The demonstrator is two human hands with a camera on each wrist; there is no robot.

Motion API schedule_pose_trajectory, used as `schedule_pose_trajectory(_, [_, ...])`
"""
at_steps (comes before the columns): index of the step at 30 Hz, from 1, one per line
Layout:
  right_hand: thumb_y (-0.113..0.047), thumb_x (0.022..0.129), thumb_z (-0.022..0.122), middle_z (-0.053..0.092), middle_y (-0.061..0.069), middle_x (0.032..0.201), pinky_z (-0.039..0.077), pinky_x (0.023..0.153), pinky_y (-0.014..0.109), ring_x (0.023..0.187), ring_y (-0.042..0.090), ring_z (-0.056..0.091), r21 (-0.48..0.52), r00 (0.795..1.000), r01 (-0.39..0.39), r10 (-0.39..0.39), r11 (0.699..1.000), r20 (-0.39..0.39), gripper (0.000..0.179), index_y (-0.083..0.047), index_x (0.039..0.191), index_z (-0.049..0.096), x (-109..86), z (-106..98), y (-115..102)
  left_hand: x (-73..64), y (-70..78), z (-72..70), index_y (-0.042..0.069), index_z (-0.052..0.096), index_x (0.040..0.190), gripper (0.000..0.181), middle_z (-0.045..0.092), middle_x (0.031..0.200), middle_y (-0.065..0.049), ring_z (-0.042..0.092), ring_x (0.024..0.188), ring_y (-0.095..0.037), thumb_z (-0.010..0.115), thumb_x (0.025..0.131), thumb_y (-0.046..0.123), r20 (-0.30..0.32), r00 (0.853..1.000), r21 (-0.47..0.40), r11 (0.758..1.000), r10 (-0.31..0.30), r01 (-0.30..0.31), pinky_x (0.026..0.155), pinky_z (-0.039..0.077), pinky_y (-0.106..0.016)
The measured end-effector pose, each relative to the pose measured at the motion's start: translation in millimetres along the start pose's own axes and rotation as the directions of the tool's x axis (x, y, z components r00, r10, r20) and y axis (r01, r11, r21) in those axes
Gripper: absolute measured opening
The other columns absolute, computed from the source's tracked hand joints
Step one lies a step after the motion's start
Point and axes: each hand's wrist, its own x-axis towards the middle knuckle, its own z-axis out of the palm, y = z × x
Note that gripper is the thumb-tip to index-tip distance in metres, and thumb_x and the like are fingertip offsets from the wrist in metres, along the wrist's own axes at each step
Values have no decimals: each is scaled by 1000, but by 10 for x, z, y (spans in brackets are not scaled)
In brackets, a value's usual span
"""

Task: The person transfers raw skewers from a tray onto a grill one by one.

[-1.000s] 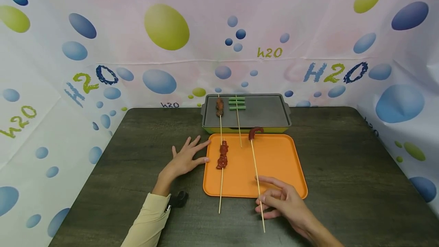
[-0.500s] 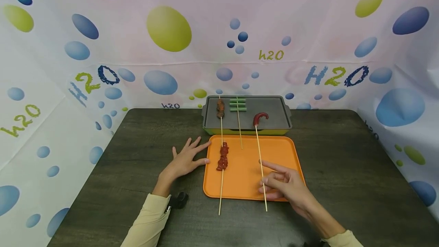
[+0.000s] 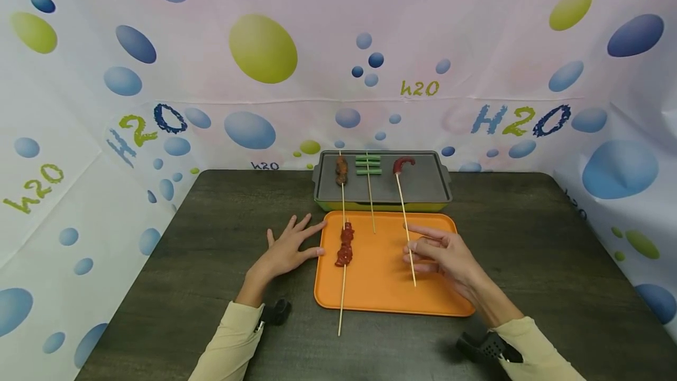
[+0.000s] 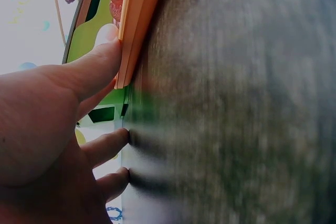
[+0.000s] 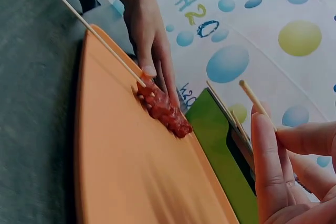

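Observation:
My right hand (image 3: 449,257) pinches the stick of a skewer with a curled dark red piece (image 3: 403,163) at its far end. That piece is over the right part of the grey grill pan (image 3: 423,187); contact with the pan cannot be told. In the right wrist view the stick's near end (image 5: 252,95) shows between thumb and fingers. My left hand (image 3: 285,250) lies with spread fingers at the left edge of the orange tray (image 3: 386,287), thumb touching its rim. On the tray is a red meat skewer (image 3: 345,246), its stick overhanging the front edge.
A brown meat skewer (image 3: 341,170) and a skewer of green pieces (image 3: 368,172) lie on the pan, their sticks reaching out over the tray. The pan has a yellow-green base (image 5: 210,145). Behind the dark table (image 3: 238,193) hangs a bubble-patterned sheet (image 3: 317,87).
My right hand has moved forward with its skewer, bringing the curled red piece from above the tray's back edge to over the pan. My left hand stays at the tray's edge.

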Motion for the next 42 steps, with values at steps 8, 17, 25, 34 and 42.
schedule_pose_trajectory(8, [-9, 101, 68, 74, 18, 114, 60, 83, 34, 94, 20, 76, 28, 999, -13, 14, 1000, -49, 59, 4, 153, 44, 217, -49, 0, -1, 0, 0, 27, 43, 159, 67, 20, 169, -16, 3, 154, -48, 65, 99, 46, -1, 1000, -1, 1000, 0, 0, 100, -10, -87])
schedule_pose_trajectory(17, [-8, 100, 68, 77, 10, 104, 60, 78, 29, 93, 18, 76, 82, 999, 9, -5, 997, -50, 62, 6, 154, 40, 372, -89, 11, 2, 1, 11, 27, 42, 159, 66, 19, 169, -16, 3, 154, -48, 65, 100, 45, 7, 1000, 7, 1000, -7, 7, 100, -10, -86])
schedule_pose_trajectory(25, [-10, 100, 68, 78, 8, 104, 60, 75, 27, 96, 20, 76, 140, 997, -10, 21, 990, -73, 61, 2, 155, 43, 473, -129, -1, 0, 1, 12, 26, 42, 159, 67, 19, 169, -16, 3, 154, -49, 65, 100, 45, 8, 1000, 9, 1000, -4, 4, 100, -10, -87])
schedule_pose_trajectory(34, [-11, 100, 69, 77, 7, 106, 60, 76, 26, 95, 18, 75, 147, 996, 6, 7, 989, -89, 61, 3, 154, 43, 549, -188, -33, 13, 1, 8, 28, 42, 160, 67, 19, 169, -15, 3, 154, -48, 65, 99, 46, 4, 1000, 14, 1000, -11, 11, 100, -10, -87])
schedule_pose_trajectory(42, [-11, 101, 68, 77, 8, 105, 60, 75, 27, 92, 18, 75, 152, 997, 6, 5, 988, -74, 60, 2, 154, 44, 596, -223, -25, 23, 15, -2, 28, 42, 160, 67, 19, 169, -15, 3, 154, -48, 66, 99, 46, 11, 1000, 14, 1000, -20, 20, 100, -10, -87])
